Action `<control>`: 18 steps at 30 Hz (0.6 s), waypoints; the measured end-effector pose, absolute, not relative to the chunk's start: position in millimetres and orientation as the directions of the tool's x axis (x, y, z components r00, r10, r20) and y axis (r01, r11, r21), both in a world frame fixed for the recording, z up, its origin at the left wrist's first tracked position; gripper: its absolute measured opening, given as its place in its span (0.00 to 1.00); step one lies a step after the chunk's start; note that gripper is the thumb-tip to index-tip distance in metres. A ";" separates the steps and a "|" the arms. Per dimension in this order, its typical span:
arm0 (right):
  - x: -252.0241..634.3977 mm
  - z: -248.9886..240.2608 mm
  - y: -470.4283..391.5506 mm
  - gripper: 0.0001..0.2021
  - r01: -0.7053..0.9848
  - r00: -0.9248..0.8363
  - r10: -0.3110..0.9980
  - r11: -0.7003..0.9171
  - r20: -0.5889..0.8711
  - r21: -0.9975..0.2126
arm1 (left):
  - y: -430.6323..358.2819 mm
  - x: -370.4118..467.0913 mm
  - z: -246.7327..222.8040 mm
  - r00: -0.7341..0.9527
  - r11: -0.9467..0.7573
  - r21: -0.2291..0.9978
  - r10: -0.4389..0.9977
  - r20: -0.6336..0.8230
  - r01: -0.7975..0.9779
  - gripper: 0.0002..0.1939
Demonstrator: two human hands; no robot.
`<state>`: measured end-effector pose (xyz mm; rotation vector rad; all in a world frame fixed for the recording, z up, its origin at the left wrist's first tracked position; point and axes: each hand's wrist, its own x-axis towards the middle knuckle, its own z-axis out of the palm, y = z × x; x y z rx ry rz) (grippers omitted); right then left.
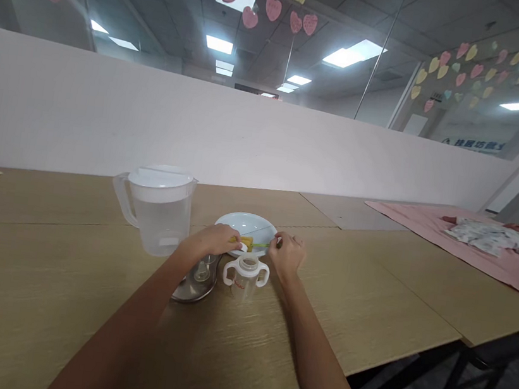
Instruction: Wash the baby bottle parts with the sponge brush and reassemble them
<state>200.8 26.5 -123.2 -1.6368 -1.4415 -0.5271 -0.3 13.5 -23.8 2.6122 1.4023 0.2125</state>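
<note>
Over a white bowl (241,219), my right hand (290,259) pinches a thin green stem with a yellow head, which looks like a small bottle brush (260,245). My left hand (216,238) is closed at the yellow end, with a small white part (243,247) at its fingertips; its kind is unclear. Just in front of the bowl stands an open, two-handled baby bottle (245,282), upright and clear. Partly under my left hand, a round metal tray (193,293) carries a clear dome-shaped piece (203,270). A lidded plastic pitcher (164,214) stands left of the bowl.
On the right, a pink cloth (409,222) bears a baby-shaped figure (488,236) in white patterned clothes. A low white wall (248,135) with glass above runs behind the table (59,296). A dark stool (490,362) is at lower right.
</note>
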 end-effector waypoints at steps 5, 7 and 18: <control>198.7 -118.3 20.7 0.10 0.902 0.367 0.623 -0.059 0.691 -0.427 | 7.8 10.4 -25.8 0.545 -0.561 0.183 0.828 0.132 0.808 0.13; 197.2 -116.1 18.8 0.11 0.881 0.420 0.637 -0.114 0.646 -0.460 | 5.8 13.8 -26.9 0.554 -0.575 0.196 0.818 0.154 0.795 0.11; 196.8 -108.3 16.6 0.14 0.805 0.552 0.685 -0.287 0.476 -0.520 | 18.8 -3.4 -31.4 0.493 -0.508 0.281 0.861 0.129 0.814 0.11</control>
